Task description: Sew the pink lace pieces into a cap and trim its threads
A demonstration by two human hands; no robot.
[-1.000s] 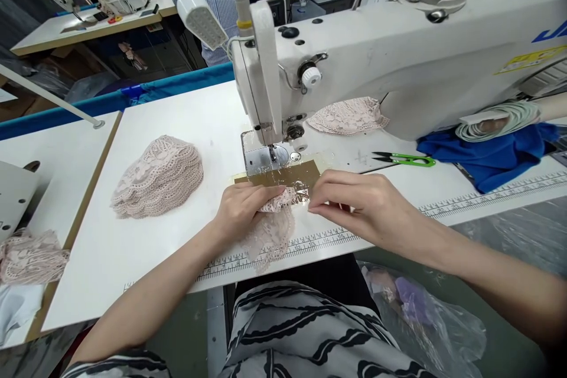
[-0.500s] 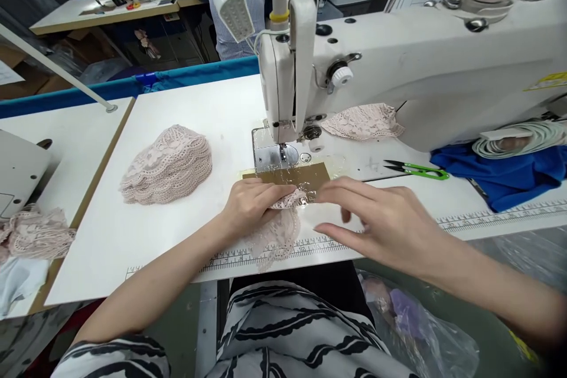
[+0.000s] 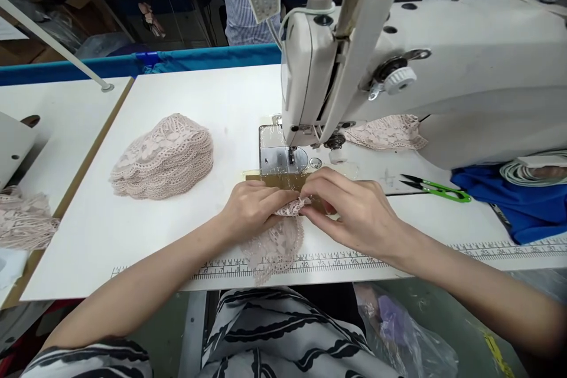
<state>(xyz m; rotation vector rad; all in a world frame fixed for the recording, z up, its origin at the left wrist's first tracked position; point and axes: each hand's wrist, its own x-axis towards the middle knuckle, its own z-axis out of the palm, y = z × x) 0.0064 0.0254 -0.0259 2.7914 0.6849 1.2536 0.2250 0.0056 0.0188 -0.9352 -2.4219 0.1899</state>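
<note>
A pale pink lace piece [image 3: 277, 242] hangs over the front of the white table, its upper part folded in front of the sewing machine's needle plate [image 3: 277, 156]. My left hand [image 3: 254, 207] pinches the fold from the left. At the fold's right end, my right hand [image 3: 349, 204] grips the lace between thumb and fingers. Just behind both hands lies a brown plate [image 3: 277, 180], partly covered by them. A stack of matching lace [image 3: 163, 156] rests to the left, and another lace piece [image 3: 387, 132] lies behind the needle area.
The white sewing machine [image 3: 443, 59] spans the right side. Green thread snips [image 3: 436, 188] and blue cloth [image 3: 518, 201] lie at the right. A ruler strip [image 3: 319, 263] runs along the table's front edge. A person in a striped shirt [image 3: 250, 6] is beyond the table.
My right hand has moved left and closed on the lace beside my left hand. The camera view has shifted closer to the machine.
</note>
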